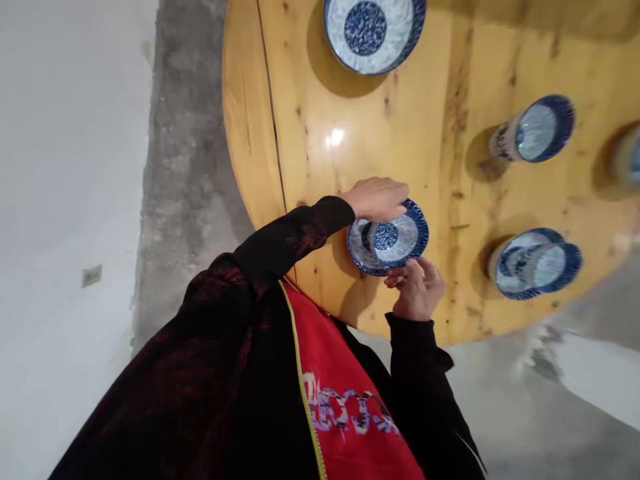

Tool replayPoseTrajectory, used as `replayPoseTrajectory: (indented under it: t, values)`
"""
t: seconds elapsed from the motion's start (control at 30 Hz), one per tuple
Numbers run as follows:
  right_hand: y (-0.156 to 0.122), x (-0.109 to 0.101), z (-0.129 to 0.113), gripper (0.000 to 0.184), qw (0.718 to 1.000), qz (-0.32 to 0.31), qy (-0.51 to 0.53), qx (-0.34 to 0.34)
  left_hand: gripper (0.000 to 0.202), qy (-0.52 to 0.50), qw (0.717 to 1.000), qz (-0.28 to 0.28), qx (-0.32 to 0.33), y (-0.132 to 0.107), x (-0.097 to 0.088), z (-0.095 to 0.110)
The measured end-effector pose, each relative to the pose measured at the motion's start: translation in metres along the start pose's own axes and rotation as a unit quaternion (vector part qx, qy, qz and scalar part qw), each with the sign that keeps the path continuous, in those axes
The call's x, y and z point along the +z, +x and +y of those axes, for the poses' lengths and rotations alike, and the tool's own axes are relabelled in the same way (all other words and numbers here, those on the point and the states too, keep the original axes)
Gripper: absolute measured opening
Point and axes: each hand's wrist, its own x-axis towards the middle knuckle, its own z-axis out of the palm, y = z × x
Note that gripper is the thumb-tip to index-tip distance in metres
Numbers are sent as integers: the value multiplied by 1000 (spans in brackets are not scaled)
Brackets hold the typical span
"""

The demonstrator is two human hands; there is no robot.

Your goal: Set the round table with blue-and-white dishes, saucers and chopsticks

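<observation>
Two small blue-and-white dishes (395,239) lie overlapped, slightly offset, near the edge of a round wooden table (400,133). My left hand (376,198) reaches in from the left in a black sleeve, its fingers curled over the dishes' far rim. My right hand (418,291) comes from below, fingertips pinched at the near rim. Both hands touch the dishes. I cannot tell whether the dishes rest on the table or are lifted a little.
A larger blue-and-white plate (373,30) sits at the top. One bowl (537,130) stands at the right, another bowl on a saucer (535,263) below it, and a blurred piece (627,157) at the far right. Grey concrete floor (185,167) and a white wall lie to the left.
</observation>
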Motion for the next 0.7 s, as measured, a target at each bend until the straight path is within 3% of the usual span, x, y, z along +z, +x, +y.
replayPoseTrajectory:
  t: [0.2,0.33,0.53,0.7]
  values:
    - [34,-19,-14,45,997,67,44,-1,40,22,998,22,-49,-11,-31,6]
    - [95,-17,-31,36,995,70,73,0,41,24,996,33,-75,-7,-41,4]
    - [200,-1,-63,13,989,63,115,69,41,0,993,45,-111,6,-38,5]
    - [266,14,-84,17,984,72,141,80,41,-29,989,60,-130,30,-34,8]
